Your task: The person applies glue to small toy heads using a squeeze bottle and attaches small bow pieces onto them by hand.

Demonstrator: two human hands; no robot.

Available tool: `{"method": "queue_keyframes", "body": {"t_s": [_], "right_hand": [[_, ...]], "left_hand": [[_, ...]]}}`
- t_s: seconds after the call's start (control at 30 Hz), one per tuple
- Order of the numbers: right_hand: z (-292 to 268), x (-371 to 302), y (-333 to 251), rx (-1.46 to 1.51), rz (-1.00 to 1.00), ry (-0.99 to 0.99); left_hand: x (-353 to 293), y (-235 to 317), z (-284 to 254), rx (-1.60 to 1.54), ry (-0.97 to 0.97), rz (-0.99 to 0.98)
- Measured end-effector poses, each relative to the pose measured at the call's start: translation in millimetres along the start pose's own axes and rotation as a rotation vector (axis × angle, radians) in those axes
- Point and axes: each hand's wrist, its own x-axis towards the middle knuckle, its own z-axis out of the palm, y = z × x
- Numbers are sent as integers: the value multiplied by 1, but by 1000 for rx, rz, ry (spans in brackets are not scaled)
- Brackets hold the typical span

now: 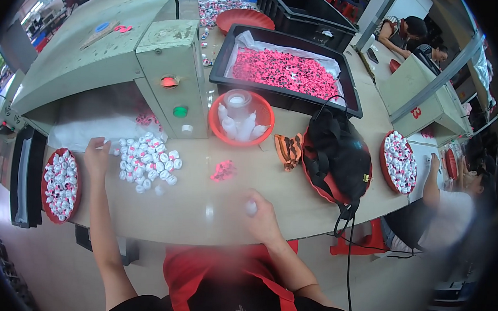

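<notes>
My left hand is at the left of the table, its fingertips pinched together beside a pile of small white round pieces with pink parts. Whatever lies between those fingertips is too small to make out. Near the front edge, my right hand is closed round a small white squeeze bottle, with only its rounded white end showing. Loose pink pieces lie on the table between the hands. An orange-red bowl beyond them holds several white squeeze bottles and a clear round container.
A green-grey machine with a tunnel opening stands at left. Beside it is a red basket of white pieces. A black tray holds pink pieces. A black bag sits at right, near another filled basket. Other people work at right.
</notes>
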Motion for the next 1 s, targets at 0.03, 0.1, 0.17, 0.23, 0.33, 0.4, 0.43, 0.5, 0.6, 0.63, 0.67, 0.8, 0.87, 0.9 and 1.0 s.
{"method": "queue_keyframes", "body": {"t_s": [0.03, 0.1, 0.17, 0.23, 0.33, 0.4, 0.43, 0.5, 0.6, 0.63, 0.67, 0.8, 0.87, 0.9, 1.0], "right_hand": [[-2, -3, 0, -34, -38, 25], [-8, -5, 5, -65, -70, 55], [-11, -6, 11, -2, -130, 43], [-12, 2, 9, 78, -123, 65], [-17, 9, -15, 319, -89, 179], [-26, 7, -24, 374, -149, 238], [-34, 1, -29, 389, -132, 228], [-39, -7, -35, 346, -201, 296], [-32, -16, -30, 358, -249, 365], [-29, -18, -28, 360, -239, 366], [-24, -20, -27, 257, -333, 402], [-10, -32, -38, -33, -418, 330], [-10, -32, -40, -178, -513, 221], [-9, -31, -40, -178, -510, 223], [-6, -27, -38, -209, -541, 169]], "left_hand": [[-14, 11, -8, 21, 132, 106], [-53, 45, -24, -684, -45, -151], [-99, 66, -22, -1148, -282, -229], [-144, 103, -7, -1409, -542, -302], [-187, 150, 20, -1599, -711, -419], [-198, 171, 32, -1702, -814, -417], [-199, 187, 33, -1705, -851, -415], [-197, 199, 39, -1696, -863, -433], [-201, 198, 44, -1651, -823, -389], [-204, 197, 45, -1612, -775, -355], [-206, 199, 44, -1606, -777, -362], [-216, 194, 41, -1290, -514, -151], [-219, 193, 42, -1227, -471, -20], [-219, 195, 41, -1258, -475, -39], [-220, 197, 39, -1294, -480, -97]]}}
